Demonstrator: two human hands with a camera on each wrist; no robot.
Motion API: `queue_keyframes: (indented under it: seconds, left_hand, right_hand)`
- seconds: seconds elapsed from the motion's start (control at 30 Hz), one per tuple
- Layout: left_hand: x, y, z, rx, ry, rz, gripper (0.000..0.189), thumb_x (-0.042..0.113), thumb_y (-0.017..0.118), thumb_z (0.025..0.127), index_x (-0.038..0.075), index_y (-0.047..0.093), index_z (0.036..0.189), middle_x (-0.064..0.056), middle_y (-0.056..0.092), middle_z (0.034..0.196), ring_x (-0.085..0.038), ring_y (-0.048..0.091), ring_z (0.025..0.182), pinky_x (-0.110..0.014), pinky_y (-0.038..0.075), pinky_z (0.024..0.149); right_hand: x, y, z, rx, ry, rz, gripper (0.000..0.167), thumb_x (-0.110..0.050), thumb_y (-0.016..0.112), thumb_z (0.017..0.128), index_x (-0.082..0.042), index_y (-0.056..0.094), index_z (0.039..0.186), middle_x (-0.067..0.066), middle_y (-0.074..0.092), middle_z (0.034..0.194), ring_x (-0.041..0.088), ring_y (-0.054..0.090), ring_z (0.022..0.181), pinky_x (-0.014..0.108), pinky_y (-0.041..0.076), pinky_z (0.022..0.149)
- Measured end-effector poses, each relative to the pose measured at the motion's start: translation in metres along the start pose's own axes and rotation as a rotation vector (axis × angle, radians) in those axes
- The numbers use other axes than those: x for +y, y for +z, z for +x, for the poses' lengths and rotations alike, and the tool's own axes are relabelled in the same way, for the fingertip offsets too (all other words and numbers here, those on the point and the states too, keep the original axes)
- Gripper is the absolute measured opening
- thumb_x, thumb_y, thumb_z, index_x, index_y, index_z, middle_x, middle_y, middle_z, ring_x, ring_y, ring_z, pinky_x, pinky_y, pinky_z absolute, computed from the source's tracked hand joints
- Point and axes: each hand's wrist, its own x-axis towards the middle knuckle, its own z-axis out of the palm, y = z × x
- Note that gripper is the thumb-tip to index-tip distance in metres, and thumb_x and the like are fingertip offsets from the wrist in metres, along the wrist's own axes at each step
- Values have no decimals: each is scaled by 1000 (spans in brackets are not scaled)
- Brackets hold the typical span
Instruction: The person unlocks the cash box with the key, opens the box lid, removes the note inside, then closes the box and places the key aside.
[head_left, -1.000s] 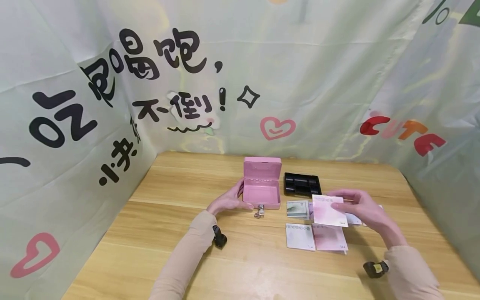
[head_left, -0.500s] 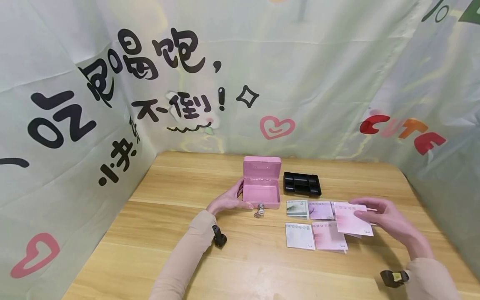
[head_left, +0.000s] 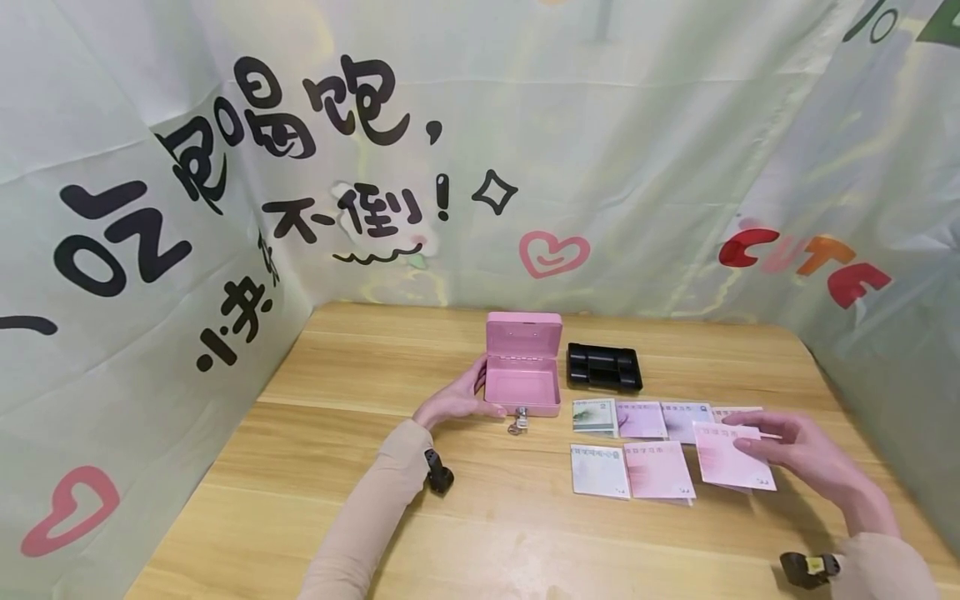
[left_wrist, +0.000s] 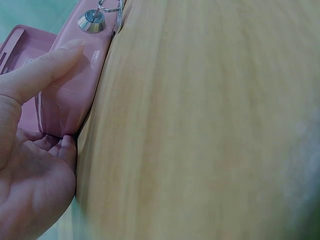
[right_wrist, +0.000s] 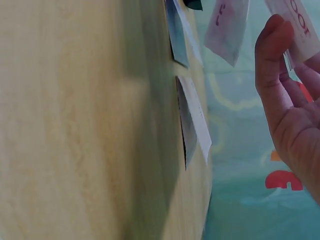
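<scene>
A pink cash box [head_left: 543, 411] stands with its lid [head_left: 523, 336] up. My left hand [head_left: 456, 402] grips its front left corner: the thumb lies on the front wall beside the lock [left_wrist: 92, 21], the fingers at the side. A key ring [head_left: 515, 428] hangs from the lock. My right hand [head_left: 806, 454] pinches a folded pink banknote [head_left: 731, 458] by its right edge, raised above the table. A printed 100 shows on the banknote [right_wrist: 300, 25] in the right wrist view. To its left lie a folded pink banknote [head_left: 660, 472] and a pale one [head_left: 600, 472].
Behind lies a row of folded banknotes: greenish [head_left: 594, 418], purple [head_left: 641, 421], bluish [head_left: 686, 423] and a partly covered pale one [head_left: 738, 412]. A black compartment tray [head_left: 603, 347] stands right of the box. Printed cloth [head_left: 637, 167] encloses the wooden table [head_left: 487, 533].
My right hand has carried the pink banknote right and toward me, from over the back row to beside the front row. My left hand has stayed on the cash box.
</scene>
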Motion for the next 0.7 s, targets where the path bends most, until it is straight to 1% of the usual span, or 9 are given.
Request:
queue_keyframes:
  seconds: [0.07,0.13,0.23,0.33,0.43,0.53,0.7]
  left_hand:
    - [0,0,0,-2,1,2,122,10,85,75,14,1,163,-14,10,171,-30,14,158,-44,13,131]
    - [0,0,0,-3,1,2,122,10,85,75,14,1,163,-14,10,171,-30,14,158,-44,13,131]
    - [1,0,-1,1,-6,1,122,10,85,75,14,1,163,-13,10,171,-29,14,158,-44,13,131]
    - [1,0,-1,6,-11,2,122,11,86,75,14,1,163,-13,10,171,-29,14,158,-45,13,131]
    - [2,0,-2,7,-14,8,122,11,86,75,15,1,163,-13,10,171,-30,13,158,-46,13,131]
    - [2,0,-2,4,-16,13,123,11,86,74,17,1,163,-12,9,171,-29,13,159,-46,13,131]
    - [1,0,-2,2,-4,2,123,10,85,75,14,1,163,-13,9,171,-30,14,158,-45,13,131]
  right_hand:
    - [2,-1,-1,3,16,2,31,-6,58,99,-13,66,129,-33,60,120,-7,62,94,16,52,74]
    - [3,-1,-2,12,30,-20,30,-8,60,98,-14,67,127,-35,58,119,-7,60,94,15,51,73]
    - [4,0,-2,11,57,-58,29,-11,61,98,-9,66,126,-39,55,116,-10,57,94,15,48,73]
    - [3,0,-2,0,59,-101,30,-12,63,98,-3,65,126,-39,55,115,-13,53,98,13,46,75]
    - [4,1,-2,-3,61,-129,30,-12,64,96,-1,66,124,-37,56,114,-15,50,100,13,45,76]
    - [5,2,-3,-16,66,-151,31,-14,65,96,-1,66,124,-39,55,113,-17,48,101,14,45,75]
    - [6,4,-2,-35,54,-152,29,-10,66,95,2,66,121,-37,57,110,-15,50,97,13,47,74]
